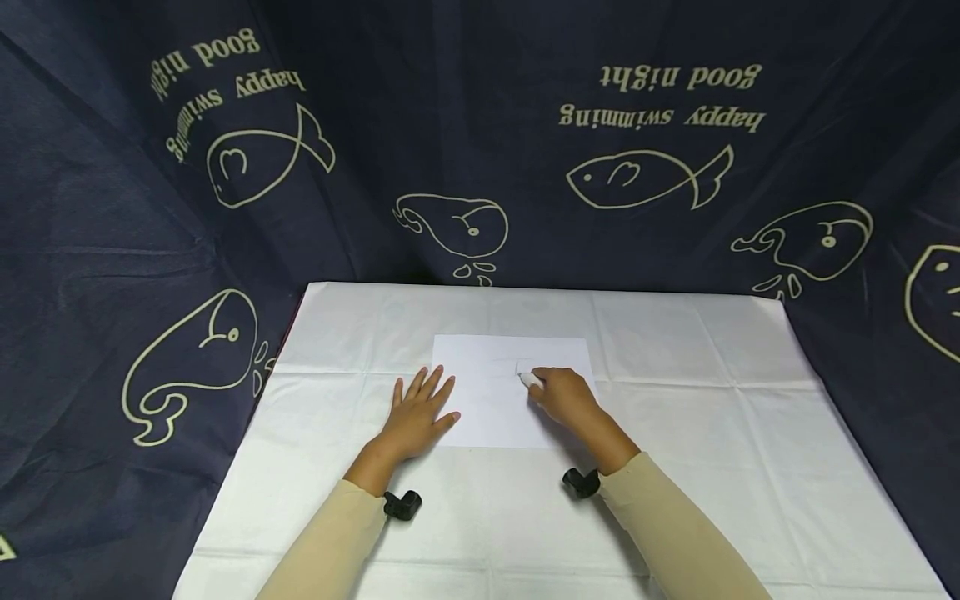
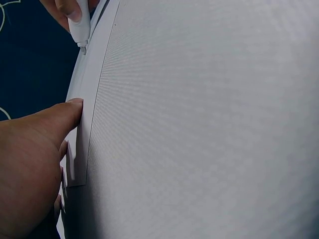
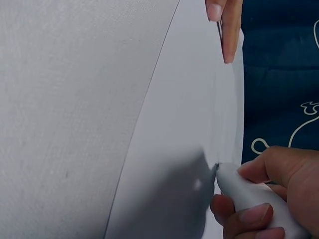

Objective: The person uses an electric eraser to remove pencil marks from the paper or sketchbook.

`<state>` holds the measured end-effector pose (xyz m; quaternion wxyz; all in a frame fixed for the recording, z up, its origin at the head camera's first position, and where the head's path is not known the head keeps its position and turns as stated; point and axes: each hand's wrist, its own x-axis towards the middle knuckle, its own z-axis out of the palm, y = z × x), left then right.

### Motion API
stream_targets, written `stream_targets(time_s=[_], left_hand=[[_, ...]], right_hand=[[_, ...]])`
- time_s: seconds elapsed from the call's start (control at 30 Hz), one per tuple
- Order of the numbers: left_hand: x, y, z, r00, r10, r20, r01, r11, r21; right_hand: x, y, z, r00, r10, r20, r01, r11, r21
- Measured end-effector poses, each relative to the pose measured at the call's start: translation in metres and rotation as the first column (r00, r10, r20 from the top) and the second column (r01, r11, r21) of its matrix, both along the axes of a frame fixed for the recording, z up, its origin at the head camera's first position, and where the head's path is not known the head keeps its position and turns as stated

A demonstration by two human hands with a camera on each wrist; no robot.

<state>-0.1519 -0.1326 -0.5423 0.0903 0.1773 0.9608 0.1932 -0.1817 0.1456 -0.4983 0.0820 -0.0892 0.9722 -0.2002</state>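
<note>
A sheet of white paper (image 1: 487, 417) lies on the white cloth. My right hand (image 1: 566, 396) grips a thick white pen (image 3: 244, 189) between thumb and fingers, its fine grey tip right at the paper, right of the sheet's middle. Faint thin lines (image 1: 517, 364) show on the paper near the tip. Flat with fingers spread, my left hand (image 1: 418, 421) rests at the sheet's left edge, its thumb and fingertips over the paper. In the left wrist view the left thumb (image 2: 70, 112) lies along the sheet, with the pen (image 2: 81, 30) beyond it.
A creased white cloth (image 1: 675, 433) covers the table. Behind and to the left hangs dark blue fabric (image 1: 525, 50) printed with fish, whales and lettering. A small black device (image 1: 403, 505) sits at the left wrist, and another black device (image 1: 581, 483) at the right.
</note>
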Motion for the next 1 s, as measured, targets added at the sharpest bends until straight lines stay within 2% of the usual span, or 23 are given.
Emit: stream_targets(time_s=[0.4, 0.73, 1.0], left_hand=[[0.0003, 0.0001, 0.0006, 1.000, -0.002, 0.004, 0.002, 1.000, -0.001], [0.0008, 0.0002, 0.0009, 1.000, -0.002, 0.004, 0.002, 1.000, 0.007], [0.0008, 0.0003, 0.0005, 1.000, -0.002, 0.001, 0.002, 1.000, 0.003]], right_hand=[[0.0009, -0.0011, 0.0006, 1.000, 0.003, 0.016, -0.003, 1.000, -0.009], [0.0010, -0.0017, 0.0021, 1.000, 0.002, -0.025, -0.002, 1.000, -0.030], [0.0010, -0.0020, 0.0008, 1.000, -0.007, 0.000, 0.007, 1.000, -0.018]])
